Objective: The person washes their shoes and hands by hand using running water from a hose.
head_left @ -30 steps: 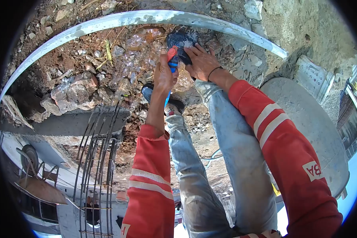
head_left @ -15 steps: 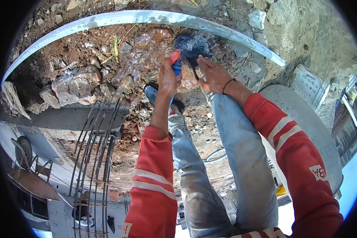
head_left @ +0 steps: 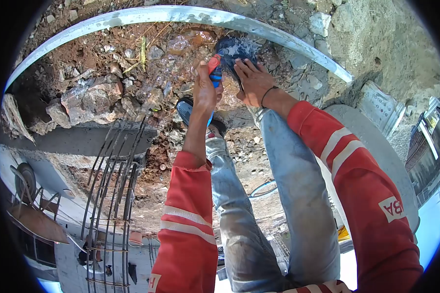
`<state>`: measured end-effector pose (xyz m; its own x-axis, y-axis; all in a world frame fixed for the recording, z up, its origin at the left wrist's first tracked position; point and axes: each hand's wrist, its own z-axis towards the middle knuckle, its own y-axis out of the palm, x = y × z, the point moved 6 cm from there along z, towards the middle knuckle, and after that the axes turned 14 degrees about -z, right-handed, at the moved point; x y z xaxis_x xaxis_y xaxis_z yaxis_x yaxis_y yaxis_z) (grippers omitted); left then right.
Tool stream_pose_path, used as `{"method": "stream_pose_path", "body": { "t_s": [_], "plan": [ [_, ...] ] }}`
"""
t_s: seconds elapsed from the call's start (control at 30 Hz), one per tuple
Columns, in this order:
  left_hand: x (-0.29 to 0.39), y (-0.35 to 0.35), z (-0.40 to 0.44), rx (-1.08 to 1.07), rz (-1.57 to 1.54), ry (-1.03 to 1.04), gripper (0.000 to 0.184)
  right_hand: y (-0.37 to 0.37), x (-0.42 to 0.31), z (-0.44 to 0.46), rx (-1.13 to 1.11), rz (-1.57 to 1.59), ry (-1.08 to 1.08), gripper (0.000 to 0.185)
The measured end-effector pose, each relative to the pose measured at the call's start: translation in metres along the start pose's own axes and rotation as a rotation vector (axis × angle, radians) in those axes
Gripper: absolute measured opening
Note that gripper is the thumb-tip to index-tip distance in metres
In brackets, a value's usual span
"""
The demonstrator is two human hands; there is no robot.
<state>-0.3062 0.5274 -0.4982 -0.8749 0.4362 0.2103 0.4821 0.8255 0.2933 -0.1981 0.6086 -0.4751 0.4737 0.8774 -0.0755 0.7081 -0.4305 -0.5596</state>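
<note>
Wrapped round a blue hose nozzle with a red-orange tip (head_left: 214, 68) is my left hand (head_left: 205, 90). Water from it splashes on a dark shoe (head_left: 234, 48) at the top centre. My right hand (head_left: 253, 80) lies against that shoe with its fingers spread, holding nothing. The other dark shoe (head_left: 185, 110) stands lower left, partly behind my left forearm. Wet jeans (head_left: 291, 161) cover both legs.
A long pale curved strip (head_left: 181, 14) arcs beyond the shoes. Rocks (head_left: 93, 100) and rebar (head_left: 110, 195) lie left, with a wheelbarrow (head_left: 36, 222) beyond. At right are a large grey round surface (head_left: 371, 141) and a white bucket (head_left: 380, 108).
My right hand has moved left onto the wet shoe since half a second ago, and its fingers have spread. The nozzle has shifted slightly left and up, still in my left hand.
</note>
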Motion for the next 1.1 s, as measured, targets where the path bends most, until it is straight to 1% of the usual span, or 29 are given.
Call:
{"method": "stream_pose_path", "body": {
  "t_s": [0.07,0.1,0.2,0.27,0.33,0.4,0.47,0.5,0.53,0.6,0.63,0.7,0.8,0.9,0.93,1.0,1.03,1.07,1.1],
  "plan": [
    [0.003,0.0,-0.005,0.009,0.049,0.019,0.068,-0.006,-0.005,0.021,0.007,-0.001,0.017,0.081],
    [0.003,-0.002,-0.007,0.013,0.052,0.012,0.068,-0.002,-0.009,0.025,-0.043,0.031,0.063,0.082],
    [0.008,0.0,-0.008,-0.034,-0.006,0.031,0.065,0.0,-0.016,0.0,-0.062,0.008,0.062,0.082],
    [0.0,-0.003,-0.011,-0.043,-0.003,-0.033,0.065,0.008,-0.011,-0.018,-0.09,-0.061,0.016,0.084],
    [0.004,0.001,-0.016,-0.014,0.005,-0.042,0.065,0.007,-0.003,-0.015,0.049,0.107,-0.023,0.085],
    [0.004,-0.002,-0.016,0.015,0.02,-0.053,0.066,0.001,0.001,0.002,0.079,0.118,-0.001,0.086],
    [-0.001,-0.003,-0.007,-0.056,0.094,-0.071,0.066,0.006,0.016,0.032,-0.244,0.232,0.16,0.086],
    [0.0,-0.005,-0.003,-0.053,0.097,-0.072,0.066,0.006,0.014,0.037,-0.237,0.17,0.184,0.087],
    [0.002,-0.002,-0.005,-0.047,0.107,-0.061,0.066,0.01,0.007,0.03,-0.243,0.172,0.176,0.087],
    [0.006,0.001,-0.007,-0.052,0.106,-0.037,0.066,0.003,0.008,0.007,-0.015,0.162,0.195,0.089],
    [0.008,0.0,-0.005,-0.031,0.086,-0.027,0.067,0.003,0.014,-0.001,-0.006,0.152,0.198,0.089],
    [0.006,-0.002,-0.009,-0.009,0.059,-0.026,0.067,0.013,0.02,-0.019,-0.094,0.139,0.169,0.09],
    [0.01,0.0,-0.005,-0.041,0.012,0.005,0.068,0.018,0.021,-0.007,-0.022,0.094,0.13,0.091],
    [0.012,-0.007,0.003,-0.011,0.04,0.024,0.069,0.023,0.028,0.03,-0.015,0.047,0.153,0.089],
    [0.014,-0.006,0.003,-0.041,0.042,0.024,0.069,0.03,0.028,0.032,-0.024,0.054,0.151,0.089],
    [0.005,-0.005,-0.007,-0.07,0.034,0.002,0.07,0.035,0.03,0.021,0.068,0.151,0.122,0.087],
    [0.009,-0.004,-0.005,-0.078,0.013,0.001,0.07,0.019,0.027,0.008,0.004,0.226,0.09,0.085],
    [0.009,-0.005,-0.005,-0.078,-0.008,-0.01,0.071,0.011,0.025,-0.004,0.011,0.22,0.093,0.085],
    [0.007,-0.008,-0.002,-0.041,0.001,0.009,0.072,0.009,0.02,-0.016,-0.025,0.192,0.047,0.084]
  ]
}}
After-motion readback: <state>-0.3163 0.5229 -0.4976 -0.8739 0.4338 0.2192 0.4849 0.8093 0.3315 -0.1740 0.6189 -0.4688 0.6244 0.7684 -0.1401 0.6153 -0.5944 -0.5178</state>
